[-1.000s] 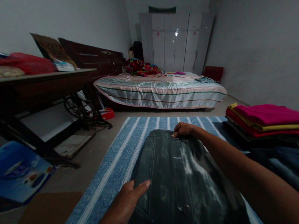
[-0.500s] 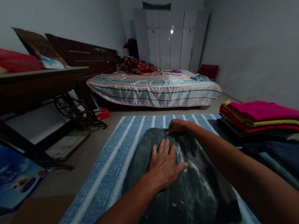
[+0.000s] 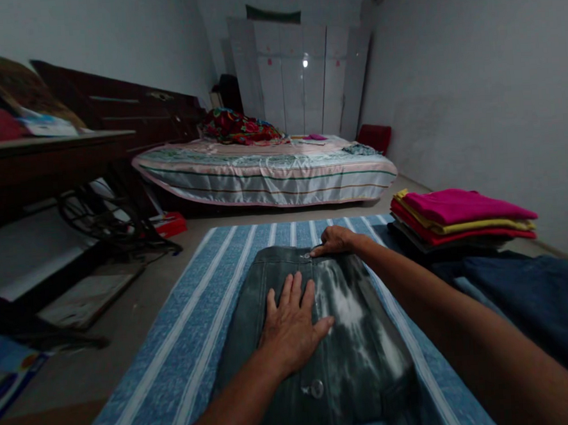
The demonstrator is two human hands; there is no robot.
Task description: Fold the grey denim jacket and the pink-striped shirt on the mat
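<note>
A dark grey-green denim jacket (image 3: 354,336) with pale faded patches lies folded on a blue cloth with white stripes (image 3: 195,333). Metal buttons show on it, one near the front and one at its far edge. My left hand (image 3: 291,330) rests flat on the jacket's middle, fingers spread. At the far edge, beside the upper button, my right hand (image 3: 334,240) has its fingers curled and pinched on the jacket. Part of the jacket is hidden under my left hand and forearm.
To the right stand folded clothes (image 3: 466,208) in pink, yellow and red, with folded dark blue jeans (image 3: 524,287) nearer. A bed (image 3: 267,175) is beyond the cloth. On the left is a treadle sewing table (image 3: 53,143), with a red box (image 3: 169,224) on the floor.
The view has turned slightly right, so the scene shifts left. My right hand has moved a little left along the jacket's far edge, and the upper button now shows. My left hand stays flat.
</note>
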